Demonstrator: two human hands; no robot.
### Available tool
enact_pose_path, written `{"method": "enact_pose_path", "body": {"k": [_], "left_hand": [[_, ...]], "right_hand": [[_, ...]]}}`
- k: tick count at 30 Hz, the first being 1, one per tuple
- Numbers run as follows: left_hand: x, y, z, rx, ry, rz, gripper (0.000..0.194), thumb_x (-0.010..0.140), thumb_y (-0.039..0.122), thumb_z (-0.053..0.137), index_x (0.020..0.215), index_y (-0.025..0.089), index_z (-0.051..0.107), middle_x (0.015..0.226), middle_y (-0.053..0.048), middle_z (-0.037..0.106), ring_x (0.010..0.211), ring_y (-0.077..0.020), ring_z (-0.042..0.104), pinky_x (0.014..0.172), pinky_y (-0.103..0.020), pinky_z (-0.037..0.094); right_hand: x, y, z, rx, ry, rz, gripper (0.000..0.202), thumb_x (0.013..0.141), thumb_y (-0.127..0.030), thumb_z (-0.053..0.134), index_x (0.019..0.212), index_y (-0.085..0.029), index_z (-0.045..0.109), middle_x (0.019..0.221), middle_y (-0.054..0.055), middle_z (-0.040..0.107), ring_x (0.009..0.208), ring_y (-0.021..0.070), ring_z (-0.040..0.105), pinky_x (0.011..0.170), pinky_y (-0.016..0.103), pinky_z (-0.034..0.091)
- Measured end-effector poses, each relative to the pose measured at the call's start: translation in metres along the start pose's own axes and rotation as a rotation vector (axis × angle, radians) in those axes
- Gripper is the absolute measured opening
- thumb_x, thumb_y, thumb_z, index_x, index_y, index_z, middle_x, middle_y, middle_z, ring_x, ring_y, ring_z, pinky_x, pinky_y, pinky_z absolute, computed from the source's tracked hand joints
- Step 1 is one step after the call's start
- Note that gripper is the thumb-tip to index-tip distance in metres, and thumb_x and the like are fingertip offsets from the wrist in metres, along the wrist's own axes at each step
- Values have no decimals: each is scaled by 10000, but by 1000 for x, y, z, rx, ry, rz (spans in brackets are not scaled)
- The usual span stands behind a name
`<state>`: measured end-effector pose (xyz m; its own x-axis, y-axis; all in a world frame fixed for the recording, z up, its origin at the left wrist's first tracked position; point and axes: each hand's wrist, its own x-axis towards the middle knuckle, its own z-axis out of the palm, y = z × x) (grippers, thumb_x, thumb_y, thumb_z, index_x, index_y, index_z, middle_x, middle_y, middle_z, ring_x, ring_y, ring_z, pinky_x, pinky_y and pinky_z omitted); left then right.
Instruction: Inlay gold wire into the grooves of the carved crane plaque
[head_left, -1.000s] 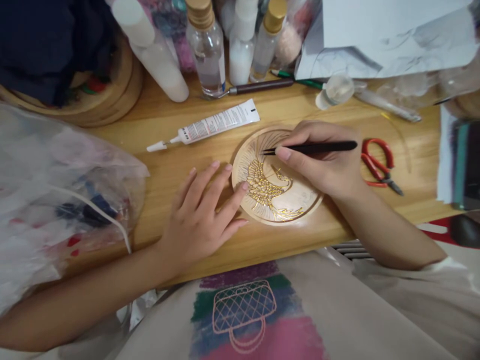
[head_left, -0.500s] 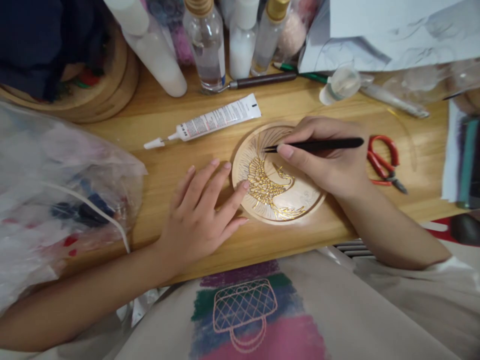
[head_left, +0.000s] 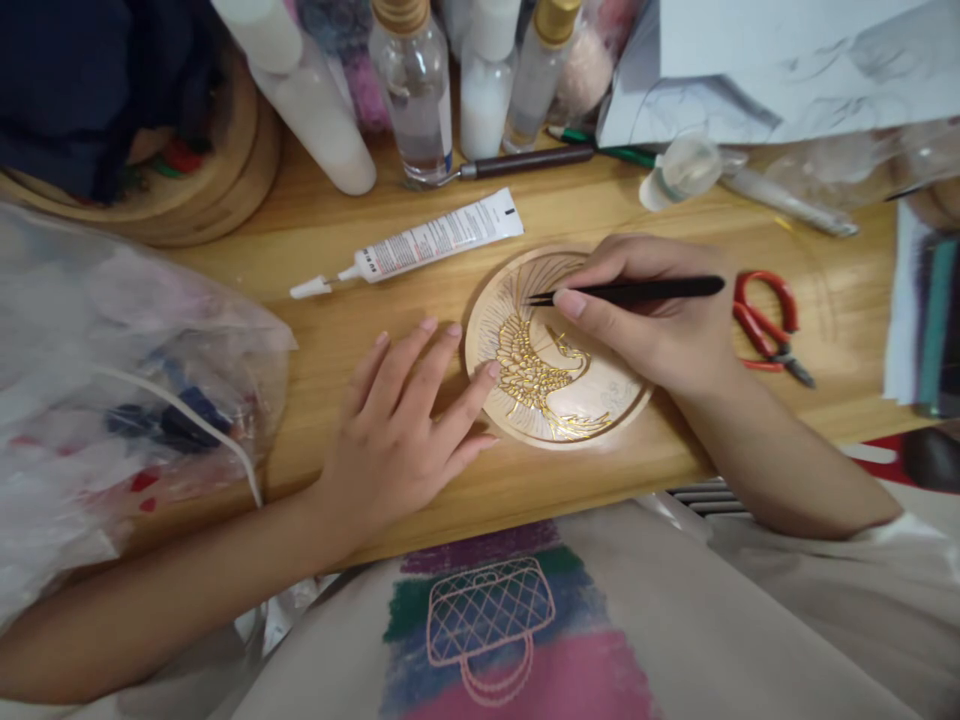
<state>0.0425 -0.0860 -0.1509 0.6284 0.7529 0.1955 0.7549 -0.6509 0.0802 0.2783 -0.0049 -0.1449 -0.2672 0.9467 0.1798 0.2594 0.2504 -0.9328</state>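
Note:
A round wooden plate (head_left: 491,400) lies on the table, with a gold wire bird design (head_left: 536,370) on its face and thin drawn lines fanning out above and left of it. Black tweezers (head_left: 645,290) are pinched in my right hand (head_left: 660,320), their tips pointing left over the drawn lines on the upper part of the plate. My left hand (head_left: 409,420) lies with fingers spread, its index fingertip on the plate's left rim. A white tube (head_left: 442,235) with a thin nozzle is behind my left hand, beside its white cap (head_left: 310,288).
Red-handled pliers (head_left: 769,320) lie right of my right hand. Bottles (head_left: 412,110), a dark-handled tool (head_left: 525,162) and paper sheets (head_left: 750,100) line the back. A plastic bag (head_left: 150,370) and a wooden hoop (head_left: 225,190) are at left, a small open pot (head_left: 688,168) at back right.

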Motion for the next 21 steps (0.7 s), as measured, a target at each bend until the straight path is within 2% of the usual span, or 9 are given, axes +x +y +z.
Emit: {"method": "enact_pose_path", "body": {"k": [7,13,17,21], "left_hand": [[-1,-4,-2,-22,38,17,495,912,383,640,1351,170,556,1357,-212,597,1281,-373,564,1056,-533,463],[-1,-5,-2,-47,35,27,417,922,375,621,1310,230,573,1351,-163,614,1298,-329,560,1083,-532,461],[0,-4,-2,-43,28,49,386,921,367,627,1278,222,598,1329,-166,623,1280,-338,572,1060,-524,484],[-1,-3,0,-72,46,34,387,922,375,629,1281,235,600,1339,-150,614,1294,-331,558,1090,-525,452]], "right_hand": [[1,2,0,33,2,-21,91,768,-158,790,746,-222,729,738,-1,748,680,122,673,644,259,556],[0,1,0,8,-6,69,115,794,-299,787,728,-231,722,742,5,721,714,154,681,697,316,578],[0,0,-1,2,-2,70,104,774,-282,802,732,-225,727,740,8,729,694,154,676,676,316,576],[0,1,-1,-4,0,53,67,773,-232,793,743,-225,733,742,0,734,680,140,667,641,294,554]]}}
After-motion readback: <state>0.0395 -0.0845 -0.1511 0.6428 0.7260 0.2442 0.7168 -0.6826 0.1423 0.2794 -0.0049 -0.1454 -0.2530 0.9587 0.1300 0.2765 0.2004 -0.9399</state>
